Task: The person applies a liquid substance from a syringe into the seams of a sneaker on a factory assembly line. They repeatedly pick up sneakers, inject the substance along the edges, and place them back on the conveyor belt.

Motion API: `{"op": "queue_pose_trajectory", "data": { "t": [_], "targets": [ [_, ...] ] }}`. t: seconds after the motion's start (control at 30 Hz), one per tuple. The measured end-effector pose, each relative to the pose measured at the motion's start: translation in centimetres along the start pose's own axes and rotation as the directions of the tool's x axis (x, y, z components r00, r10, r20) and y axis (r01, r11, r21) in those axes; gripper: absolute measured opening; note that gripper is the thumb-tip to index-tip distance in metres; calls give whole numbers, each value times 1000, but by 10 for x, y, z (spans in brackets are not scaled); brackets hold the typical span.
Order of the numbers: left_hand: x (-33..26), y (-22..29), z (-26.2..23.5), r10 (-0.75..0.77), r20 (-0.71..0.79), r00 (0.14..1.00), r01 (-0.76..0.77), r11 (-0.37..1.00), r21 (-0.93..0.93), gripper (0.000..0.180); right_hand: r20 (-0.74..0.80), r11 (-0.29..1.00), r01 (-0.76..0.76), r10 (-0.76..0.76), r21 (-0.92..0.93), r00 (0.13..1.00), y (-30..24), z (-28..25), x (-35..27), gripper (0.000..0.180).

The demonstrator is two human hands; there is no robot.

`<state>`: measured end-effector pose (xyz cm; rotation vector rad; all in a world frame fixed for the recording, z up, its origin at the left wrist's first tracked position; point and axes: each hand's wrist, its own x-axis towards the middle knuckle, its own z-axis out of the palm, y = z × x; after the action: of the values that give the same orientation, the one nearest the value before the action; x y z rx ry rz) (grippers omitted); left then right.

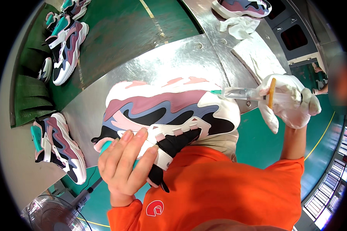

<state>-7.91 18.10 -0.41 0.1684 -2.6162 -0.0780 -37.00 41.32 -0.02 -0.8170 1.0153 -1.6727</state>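
Observation:
My left hand (123,163) is bare and grips a chunky sneaker (169,109) by its heel and strap, holding it on its side over the metal table (173,57). The shoe is white, mauve, pink, blue-grey and black, with a teal lining. My right hand (291,102) wears a white glove and holds a clear syringe (245,93) with an orange plunger flange. The syringe's green needle tip touches the white toe part of the sneaker.
Several matching sneakers (67,46) lie on the green conveyor at the left, another (58,148) at its near end, and one (241,7) at the table's far end. White cloths (254,48) lie on the table. A fan (54,215) stands at the lower left.

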Motion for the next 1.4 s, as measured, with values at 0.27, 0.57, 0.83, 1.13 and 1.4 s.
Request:
{"op": "queue_pose_trajectory", "data": {
  "t": [0.27, 0.57, 0.83, 1.13, 1.4],
  "targets": [
    [1, 7, 1, 16, -20, 1000, -16, 1000, 27, 14, -82, 1000, 2, 0, 26, 997, -2, 1, -13, 93],
    [-4, 32, 16, -7, -63, 998, 17, 986, 164, 19, -173, 988, 113, -94, 105, 980, 17, -24, -44, 91],
    [-3, 60, 29, -11, -86, 996, 42, 931, 364, 41, -415, 862, 416, -278, 290, 866, 77, -53, -81, 37],
    [-1, 68, 33, 4, -64, 998, 22, 913, 406, 53, -331, 830, 508, -424, 231, 843, 110, -49, -83, 34],
    [-1, 68, 36, 34, -74, 997, -2, 921, 389, 55, -658, 664, 679, -365, 313, 659, 124, -13, -99, 46]
  ]
}}
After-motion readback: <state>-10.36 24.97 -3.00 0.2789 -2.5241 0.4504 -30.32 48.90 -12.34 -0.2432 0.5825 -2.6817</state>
